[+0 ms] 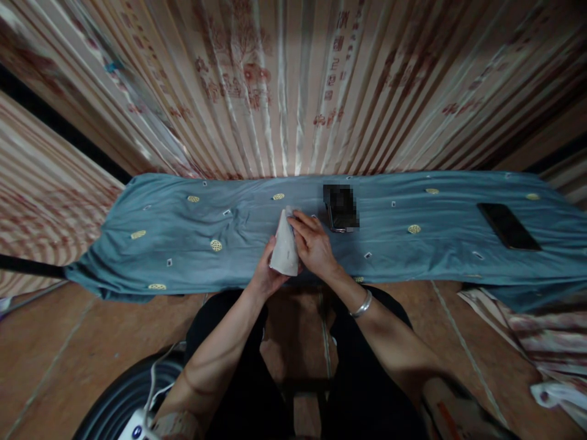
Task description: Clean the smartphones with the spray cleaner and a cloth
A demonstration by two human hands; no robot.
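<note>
Where red characters run down the striped curtain [337,67] in the head view, none can be read. A pale grey folded cloth [285,247], tapered to a point at its far end, is held over the near edge of the blue-covered table [183,238]. It is gripped from below by the left hand [265,275], fingers closed on it; the right hand [314,244] is pressed on its side, fingers together. A dark phone [508,226] is seen far right.

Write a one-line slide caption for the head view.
Both hands, left and right, hold a folded white cloth over a blue-covered table.
</note>
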